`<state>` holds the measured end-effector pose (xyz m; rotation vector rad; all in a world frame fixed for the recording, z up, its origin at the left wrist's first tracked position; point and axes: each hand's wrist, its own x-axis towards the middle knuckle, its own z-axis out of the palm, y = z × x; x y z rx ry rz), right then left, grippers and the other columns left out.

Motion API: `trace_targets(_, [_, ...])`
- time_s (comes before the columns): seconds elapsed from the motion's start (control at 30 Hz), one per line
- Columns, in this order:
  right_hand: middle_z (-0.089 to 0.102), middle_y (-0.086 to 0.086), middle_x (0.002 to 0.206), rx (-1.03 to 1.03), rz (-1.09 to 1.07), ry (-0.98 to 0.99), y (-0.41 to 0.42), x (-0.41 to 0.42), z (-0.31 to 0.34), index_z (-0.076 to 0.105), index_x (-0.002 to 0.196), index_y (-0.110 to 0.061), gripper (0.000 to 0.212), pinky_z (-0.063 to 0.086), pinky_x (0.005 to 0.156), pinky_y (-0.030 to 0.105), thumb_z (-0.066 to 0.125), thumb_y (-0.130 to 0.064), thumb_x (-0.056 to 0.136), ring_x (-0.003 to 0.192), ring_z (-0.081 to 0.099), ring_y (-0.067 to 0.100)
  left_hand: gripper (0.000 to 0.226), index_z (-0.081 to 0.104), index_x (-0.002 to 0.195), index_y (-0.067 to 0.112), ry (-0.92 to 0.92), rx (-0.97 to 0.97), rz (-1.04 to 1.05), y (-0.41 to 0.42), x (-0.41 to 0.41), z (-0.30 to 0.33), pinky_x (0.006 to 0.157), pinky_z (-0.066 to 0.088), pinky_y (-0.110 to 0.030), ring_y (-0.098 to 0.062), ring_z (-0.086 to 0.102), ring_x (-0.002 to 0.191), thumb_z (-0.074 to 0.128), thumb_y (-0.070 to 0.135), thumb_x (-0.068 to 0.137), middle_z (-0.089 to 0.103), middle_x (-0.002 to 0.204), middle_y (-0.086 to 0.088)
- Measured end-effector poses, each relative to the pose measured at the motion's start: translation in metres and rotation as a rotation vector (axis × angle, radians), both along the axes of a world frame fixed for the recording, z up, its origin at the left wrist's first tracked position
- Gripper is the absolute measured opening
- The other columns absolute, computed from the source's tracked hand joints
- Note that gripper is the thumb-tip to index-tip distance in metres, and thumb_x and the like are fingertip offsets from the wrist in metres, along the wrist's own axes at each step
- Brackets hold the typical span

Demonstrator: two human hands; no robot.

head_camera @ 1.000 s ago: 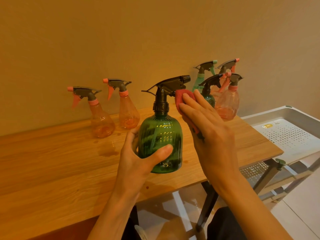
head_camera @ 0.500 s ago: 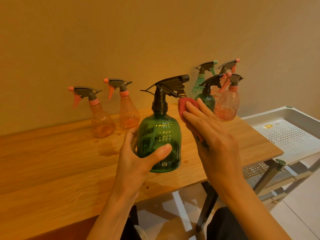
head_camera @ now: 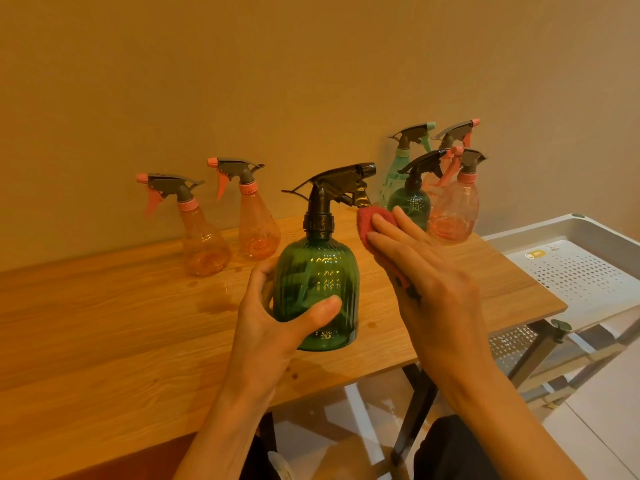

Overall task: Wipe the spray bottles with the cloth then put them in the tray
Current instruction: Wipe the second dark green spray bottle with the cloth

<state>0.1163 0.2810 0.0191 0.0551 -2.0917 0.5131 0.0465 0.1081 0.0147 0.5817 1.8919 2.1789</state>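
Green ribbed plastic, the spray bottle (head_camera: pixel 317 289) stands upright near the front edge of the wooden table (head_camera: pixel 104 334). The left hand (head_camera: pixel 273 327) grips its body, thumb in front and fingers curled behind. To the right of the bottle, the right hand (head_camera: pixel 426 278) has straight fingers and presses a red cloth (head_camera: pixel 372 220) just under the black trigger. The white perforated tray (head_camera: pixel 575 271) stands further right, beyond the table end.
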Motion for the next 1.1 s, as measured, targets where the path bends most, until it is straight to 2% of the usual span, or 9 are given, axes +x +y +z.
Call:
trace_targets(0.1, [0.056, 0.009, 0.142, 0.025, -0.026, 0.075, -0.005, -0.001, 0.014, 0.063, 0.131, -0.003, 0.051, 0.032, 0.119, 0.025, 0.075, 0.01, 0.083, 0.141, 0.045, 0.028, 0.087, 0.058, 0.124, 0.024, 0.023, -0.015, -0.017, 0.001, 0.001, -0.001, 0.072, 0.061, -0.029, -0.018, 0.072, 0.106, 0.089, 0.041, 0.044, 0.073, 0.116, 0.001])
trace_targets(0.2, [0.059, 0.012, 0.14, 0.053, -0.052, 0.133, -0.006, -0.011, 0.03, 0.065, 0.128, -0.001, 0.043, 0.033, 0.119, 0.025, 0.072, 0.009, 0.086, 0.14, 0.047, 0.03, 0.084, 0.057, 0.123, 0.029, 0.064, -0.056, -0.031, 0.003, 0.004, -0.002, 0.079, 0.062, -0.035, -0.018, 0.071, 0.108, 0.09, 0.041, 0.046, 0.072, 0.118, 0.001])
trace_targets(0.37, [0.06, 0.012, 0.138, 0.062, -0.102, 0.113, 0.002, -0.02, 0.033, 0.066, 0.128, -0.002, 0.042, 0.03, 0.119, 0.02, 0.07, 0.009, 0.087, 0.139, 0.048, 0.03, 0.083, 0.057, 0.122, 0.03, 0.075, -0.057, -0.039, 0.0, 0.006, -0.004, 0.079, 0.062, -0.035, -0.018, 0.072, 0.108, 0.09, 0.04, 0.046, 0.072, 0.117, 0.002])
trace_targets(0.57, [0.061, 0.012, 0.138, 0.031, -0.103, 0.116, 0.0, -0.019, 0.033, 0.067, 0.127, -0.002, 0.041, 0.032, 0.118, 0.023, 0.07, 0.007, 0.088, 0.138, 0.048, 0.029, 0.083, 0.057, 0.12, 0.031, 0.089, -0.1, -0.032, 0.001, 0.006, -0.004, 0.085, 0.062, -0.046, -0.017, 0.071, 0.108, 0.09, 0.043, 0.045, 0.072, 0.117, 0.004])
trace_targets(0.7, [0.061, 0.013, 0.138, 0.07, -0.06, 0.103, -0.001, -0.02, 0.032, 0.067, 0.126, -0.002, 0.042, 0.036, 0.117, 0.029, 0.072, 0.01, 0.086, 0.138, 0.048, 0.029, 0.084, 0.057, 0.122, 0.031, 0.093, -0.106, -0.032, 0.001, 0.006, -0.004, 0.085, 0.062, -0.046, -0.018, 0.071, 0.11, 0.089, 0.043, 0.045, 0.072, 0.118, 0.004])
trace_targets(0.93, [0.061, 0.009, 0.137, -0.04, -0.09, 0.111, 0.007, -0.015, 0.03, 0.066, 0.129, -0.005, 0.041, 0.032, 0.118, 0.02, 0.069, 0.005, 0.089, 0.138, 0.049, 0.027, 0.085, 0.057, 0.122, 0.028, 0.066, -0.112, -0.038, 0.0, 0.006, -0.007, 0.083, 0.062, -0.048, -0.018, 0.072, 0.107, 0.09, 0.043, 0.045, 0.072, 0.116, 0.004])
trace_targets(1.1, [0.061, 0.011, 0.137, 0.024, -0.043, 0.105, 0.004, -0.019, 0.03, 0.067, 0.127, -0.004, 0.044, 0.035, 0.118, 0.026, 0.072, 0.009, 0.085, 0.138, 0.049, 0.028, 0.084, 0.057, 0.121, 0.026, 0.054, -0.088, -0.055, 0.0, 0.006, -0.004, 0.074, 0.063, -0.036, -0.018, 0.073, 0.103, 0.089, 0.041, 0.045, 0.073, 0.114, 0.003])
